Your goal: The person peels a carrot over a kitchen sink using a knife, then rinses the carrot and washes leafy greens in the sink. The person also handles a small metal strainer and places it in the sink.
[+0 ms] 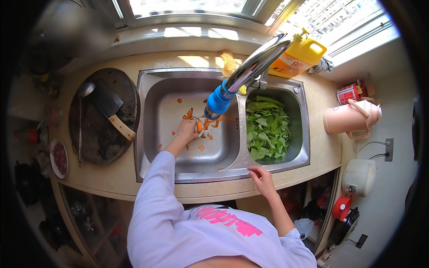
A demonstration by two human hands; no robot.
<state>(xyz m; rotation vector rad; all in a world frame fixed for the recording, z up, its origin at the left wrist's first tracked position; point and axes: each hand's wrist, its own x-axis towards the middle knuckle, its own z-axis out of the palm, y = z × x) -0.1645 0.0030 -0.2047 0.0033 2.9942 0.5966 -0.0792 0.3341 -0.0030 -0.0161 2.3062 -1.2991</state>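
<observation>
Now | left hand (187, 130) fingers curled round carrot (199, 126) in sink (154, 147); right hand (261, 176) open on rim.

Strong daylight is pouring through the wide window (187, 6) behind the beige stone counter (111, 178), throwing bright patches on the pale windowsill (187, 35). Open shelves (85, 214) are sitting in shadow beneath the counter, and a white wall (393, 178) is standing at right.
</observation>
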